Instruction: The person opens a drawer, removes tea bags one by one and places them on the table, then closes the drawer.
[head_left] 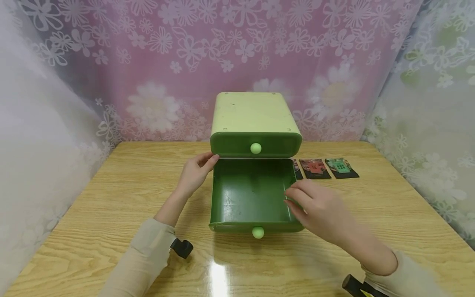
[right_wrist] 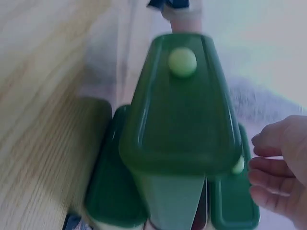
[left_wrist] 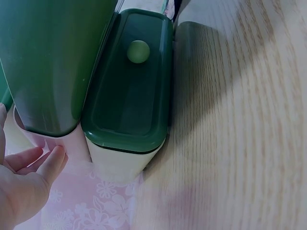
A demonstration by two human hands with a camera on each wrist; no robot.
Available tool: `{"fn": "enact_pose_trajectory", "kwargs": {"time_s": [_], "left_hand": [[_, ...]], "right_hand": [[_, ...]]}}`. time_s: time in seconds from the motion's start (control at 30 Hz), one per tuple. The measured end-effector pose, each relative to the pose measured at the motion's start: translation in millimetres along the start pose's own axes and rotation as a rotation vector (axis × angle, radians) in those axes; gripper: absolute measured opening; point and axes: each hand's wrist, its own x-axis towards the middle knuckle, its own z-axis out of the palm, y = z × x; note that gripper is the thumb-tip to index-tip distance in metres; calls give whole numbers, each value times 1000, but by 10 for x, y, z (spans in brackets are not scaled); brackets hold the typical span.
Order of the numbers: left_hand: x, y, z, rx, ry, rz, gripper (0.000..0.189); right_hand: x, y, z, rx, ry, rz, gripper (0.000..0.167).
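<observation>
A small tiered cabinet [head_left: 256,111] stands on the table, with a pale yellow-green top tier and dark green drawer fronts with round light-green knobs. Its middle drawer [head_left: 252,198] is pulled far out and looks bare inside. Below that, the bottom drawer [left_wrist: 129,91] is closed in the left wrist view. My left hand [head_left: 194,173] rests its fingers against the cabinet's left side, on the pink middle casing [left_wrist: 72,146]. Beside the pulled-out drawer's right wall hovers my right hand [head_left: 319,208], slightly blurred, fingers loosely bent with nothing between them; the right wrist view shows it apart from the drawer front [right_wrist: 184,110].
Behind the right hand, a red-marked packet [head_left: 315,168] and a green-marked packet [head_left: 341,167] lie on the wooden table [head_left: 148,173], with another partly hidden by the drawer. A pink flowered curtain [head_left: 185,74] hangs behind, and pale curtains flank both sides.
</observation>
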Motion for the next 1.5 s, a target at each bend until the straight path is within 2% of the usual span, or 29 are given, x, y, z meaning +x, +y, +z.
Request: {"fn": "enact_pose_trajectory", "kwargs": {"time_s": [0.17,0.27,0.37,0.6,0.7,0.93,1.07,1.23,1.5], "left_hand": [[5,-5,1,3,2,-4,68],[0,-9,4,-1,0,-9,68],[-6,-14,8,-13,-1,-13,68],[-26,-19,18,-33,-4,-22,67],[-28,-13,18,-33,-5,-22,67],[-15,-4,6,-23,-1,-23,68],[-13,0,3,-22,-2,-26,68],[-13,8,0,-20,-5,-24,68],[-12,20,6,-24,-5,-21,67]], "right_hand": [[89,-204,65,18,38,-200,29],[92,-339,123,10,-16,-289,33],[79,-458,184,-42,-87,-331,37],[66,-582,295,-104,-45,-418,33],[36,-630,304,-149,-73,-456,34],[-17,-675,334,-214,-118,-409,41],[-33,-682,361,-263,-108,-385,40],[-50,-703,406,-325,-85,-393,38],[-111,-721,452,-378,-120,-392,49]]}}
